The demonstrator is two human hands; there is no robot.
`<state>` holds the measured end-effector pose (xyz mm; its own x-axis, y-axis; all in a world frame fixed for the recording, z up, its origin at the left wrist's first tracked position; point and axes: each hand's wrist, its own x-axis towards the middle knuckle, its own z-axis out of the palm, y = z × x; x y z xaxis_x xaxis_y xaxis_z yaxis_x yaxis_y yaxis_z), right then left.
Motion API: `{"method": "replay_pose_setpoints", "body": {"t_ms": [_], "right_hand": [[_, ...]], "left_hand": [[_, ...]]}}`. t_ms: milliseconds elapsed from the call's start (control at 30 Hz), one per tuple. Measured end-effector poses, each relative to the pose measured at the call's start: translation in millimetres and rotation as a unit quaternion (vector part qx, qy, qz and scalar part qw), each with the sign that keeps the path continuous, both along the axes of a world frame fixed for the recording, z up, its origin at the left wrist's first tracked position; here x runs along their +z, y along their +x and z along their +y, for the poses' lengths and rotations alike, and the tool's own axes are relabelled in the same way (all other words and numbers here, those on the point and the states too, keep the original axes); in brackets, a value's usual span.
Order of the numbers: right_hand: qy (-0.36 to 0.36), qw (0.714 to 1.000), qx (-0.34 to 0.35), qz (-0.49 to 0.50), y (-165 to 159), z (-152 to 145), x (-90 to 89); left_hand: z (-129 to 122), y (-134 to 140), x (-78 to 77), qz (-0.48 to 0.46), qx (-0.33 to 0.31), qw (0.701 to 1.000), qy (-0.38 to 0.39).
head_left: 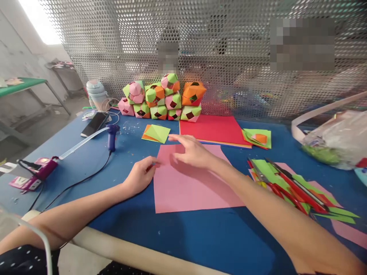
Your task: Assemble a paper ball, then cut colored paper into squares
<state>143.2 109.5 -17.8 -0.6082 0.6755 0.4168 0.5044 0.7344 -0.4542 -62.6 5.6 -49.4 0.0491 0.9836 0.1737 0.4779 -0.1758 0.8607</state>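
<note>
A sheet of pink paper (189, 191) lies flat on the blue table in front of me. My left hand (141, 175) rests at the sheet's left edge, fingers curled and the tips of thumb and forefinger closed on the paper there. Over the upper part of the sheet is my right hand (192, 152), its fingers apart and nothing in them; its shadow falls on the paper. Small green and orange paper squares (156, 133) lie just beyond the right fingertips.
Folded paper balls (157, 95) are stacked against the perforated metal screen (137, 42). Behind the sheet lies red paper (212, 128). Red scissors (286, 194), a box cutter (304, 187) and paper scraps are at right. A glue gun (111, 137), phone (94, 124) and power strip (34, 175) sit left.
</note>
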Motion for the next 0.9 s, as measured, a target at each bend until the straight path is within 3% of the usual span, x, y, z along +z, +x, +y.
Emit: {"method": "replay_pose_setpoints", "body": {"t_ms": [133,300,500,700,900], "right_hand": [[-0.071,0.997,-0.019,0.037,-19.9,8.5,-0.1],[-0.117,0.985,-0.103,0.071,-3.7,38.5,-3.5],[-0.165,0.979,-0.104,0.052,20.9,50.8,-14.4],[-0.11,0.988,-0.066,0.084,25.9,31.4,-23.4],[-0.01,0.994,0.05,0.1,46.9,-26.5,-27.6]], "left_hand": [[7.6,-8.8,1.7,0.023,0.022,0.998,0.061],[20.3,-23.2,4.1,0.093,0.041,0.995,-0.006],[18.4,-18.0,6.8,0.143,0.024,0.989,-0.027],[16.3,-16.0,5.8,0.186,0.013,0.982,-0.023],[27.8,-36.9,12.6,0.223,-0.026,0.974,-0.018]]}}
